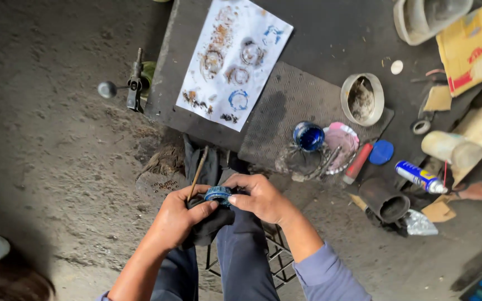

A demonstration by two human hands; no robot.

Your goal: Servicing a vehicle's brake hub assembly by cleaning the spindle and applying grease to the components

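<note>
Hands meet over the lap in the head view: the left hand (pixel 181 214) grips a dark rag (pixel 210 226) and a thin wooden stick (pixel 198 174), while the right hand (pixel 259 196) pinches a small blue-smeared bearing ring (pixel 218 193) that rests on the rag, between both thumbs. Beyond, on the dark mat (pixel 285 100), a small open tin (pixel 308 136) holds blue grease, its blue lid (pixel 381 151) lying apart. A grey round bowl (pixel 362 99) contains brownish grit. A white sheet (pixel 235 58) carries several rusty and blue rings
</note>
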